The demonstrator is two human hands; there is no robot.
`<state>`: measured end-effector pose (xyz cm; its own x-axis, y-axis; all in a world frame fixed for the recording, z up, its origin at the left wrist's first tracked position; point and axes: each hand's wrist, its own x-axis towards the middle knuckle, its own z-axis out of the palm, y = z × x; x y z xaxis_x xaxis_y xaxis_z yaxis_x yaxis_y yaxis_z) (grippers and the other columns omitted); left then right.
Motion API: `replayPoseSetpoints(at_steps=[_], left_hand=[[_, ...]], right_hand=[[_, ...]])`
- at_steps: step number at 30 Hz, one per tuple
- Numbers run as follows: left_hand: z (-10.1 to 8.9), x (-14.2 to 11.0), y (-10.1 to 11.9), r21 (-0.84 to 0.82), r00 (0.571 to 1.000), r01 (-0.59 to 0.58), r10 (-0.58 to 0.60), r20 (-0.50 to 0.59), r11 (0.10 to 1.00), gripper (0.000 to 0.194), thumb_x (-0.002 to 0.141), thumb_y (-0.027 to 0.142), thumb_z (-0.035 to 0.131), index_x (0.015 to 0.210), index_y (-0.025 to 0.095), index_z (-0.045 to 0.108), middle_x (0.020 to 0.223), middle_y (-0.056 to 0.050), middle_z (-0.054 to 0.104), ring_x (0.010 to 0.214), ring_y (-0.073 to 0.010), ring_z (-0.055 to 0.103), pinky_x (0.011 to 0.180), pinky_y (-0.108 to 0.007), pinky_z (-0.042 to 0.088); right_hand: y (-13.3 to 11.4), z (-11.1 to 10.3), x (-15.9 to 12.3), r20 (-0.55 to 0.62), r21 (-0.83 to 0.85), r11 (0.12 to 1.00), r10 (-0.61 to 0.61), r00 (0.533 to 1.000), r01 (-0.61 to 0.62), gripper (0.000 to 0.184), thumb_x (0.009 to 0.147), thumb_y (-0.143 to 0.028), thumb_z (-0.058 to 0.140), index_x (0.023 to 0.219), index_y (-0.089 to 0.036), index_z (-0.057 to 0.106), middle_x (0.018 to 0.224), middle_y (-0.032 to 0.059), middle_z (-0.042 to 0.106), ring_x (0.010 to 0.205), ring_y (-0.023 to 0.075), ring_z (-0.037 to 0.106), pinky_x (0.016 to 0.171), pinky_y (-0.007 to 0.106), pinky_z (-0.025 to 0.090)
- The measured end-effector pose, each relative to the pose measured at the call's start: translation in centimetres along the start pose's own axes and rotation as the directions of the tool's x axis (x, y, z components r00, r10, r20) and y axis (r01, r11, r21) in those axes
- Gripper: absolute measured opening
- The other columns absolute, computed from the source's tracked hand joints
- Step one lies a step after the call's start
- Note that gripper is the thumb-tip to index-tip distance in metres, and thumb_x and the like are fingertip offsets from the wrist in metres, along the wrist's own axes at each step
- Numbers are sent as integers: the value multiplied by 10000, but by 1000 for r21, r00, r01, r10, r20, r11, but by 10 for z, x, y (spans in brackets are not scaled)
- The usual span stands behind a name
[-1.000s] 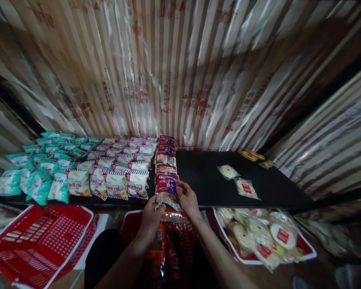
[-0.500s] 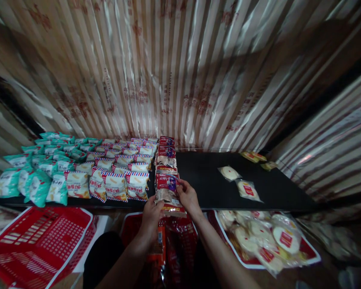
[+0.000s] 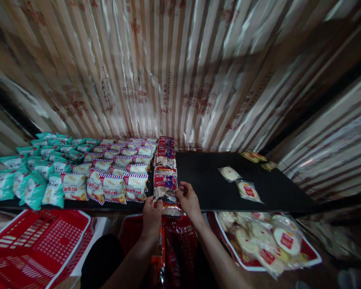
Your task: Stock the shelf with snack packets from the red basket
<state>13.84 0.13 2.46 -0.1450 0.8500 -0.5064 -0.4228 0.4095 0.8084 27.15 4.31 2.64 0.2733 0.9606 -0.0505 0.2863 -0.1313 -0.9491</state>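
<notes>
- The left hand [image 3: 152,214] pinches the lower left corner of a red packet [image 3: 166,182], its thumb over the front.
- The right hand [image 3: 190,202] is at the packet's right edge, fingers bent and thumb touching; whether it pinches there, I cannot tell.
- The red packet is at the front edge of a black shelf [image 3: 201,172], between the two hands, its printed face toward the person.
- Directly behind it, more dark red packets [image 3: 166,152] run in one column to the back of the shelf.
- Just left of that column are rows of white snack bags [image 3: 112,186] with striped top edges.
- Teal bags [image 3: 33,188] fill the shelf's left end, beside the white ones.
- To the right, well apart from the column, two flat wrapped rounds [image 3: 229,173] lie close together.
- Small yellow packets [image 3: 252,156] lie near the back right corner.
- Below the shelf, a red basket [image 3: 39,245] with slotted walls is tilted at the left.
- A middle basket [image 3: 132,228], under the forearms, has dark red and orange packaging in it.
- A right basket [image 3: 311,253] with a white rim is heaped with more wrapped rounds.
- Striped sheeting [image 3: 156,72] hangs behind everything.
</notes>
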Motion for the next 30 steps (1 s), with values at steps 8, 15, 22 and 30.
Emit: replayPoseSetpoints(at_steps=[8,15,22,30], left_hand=[[3,1,4,204,994,-77,90,-57,976,475,681,239,679,1134,171,550,936,-75,696,893,-240,636,762,-288,477],[0,6,3,234,961,-262,275,-27,936,336,662,260,669,973,136,648,895,-74,718,829,-215,662,753,-283,500],[-3,14,-1,326,949,-301,315,9,896,341,681,242,621,1003,138,654,904,-73,718,832,-207,658,792,-296,492],[-2,5,4,652,936,-258,352,-14,713,486,748,254,522,1209,104,529,1137,-120,627,1072,-226,576,952,-320,411]], right_hand=[[8,-5,-8,-60,-103,987,-130,990,124,294,719,-328,544,949,-182,654,851,57,640,678,169,584,650,303,491],[5,-2,-14,-114,-101,986,-146,983,135,295,730,-296,519,937,-150,669,867,65,616,678,165,577,679,304,491],[3,-1,-15,-122,-92,988,-135,983,125,319,731,-318,516,961,-149,659,907,76,615,671,169,573,689,319,494],[9,-3,-14,-85,-181,969,-186,979,169,350,765,-324,488,1012,-135,649,980,115,618,867,223,585,832,366,464]])
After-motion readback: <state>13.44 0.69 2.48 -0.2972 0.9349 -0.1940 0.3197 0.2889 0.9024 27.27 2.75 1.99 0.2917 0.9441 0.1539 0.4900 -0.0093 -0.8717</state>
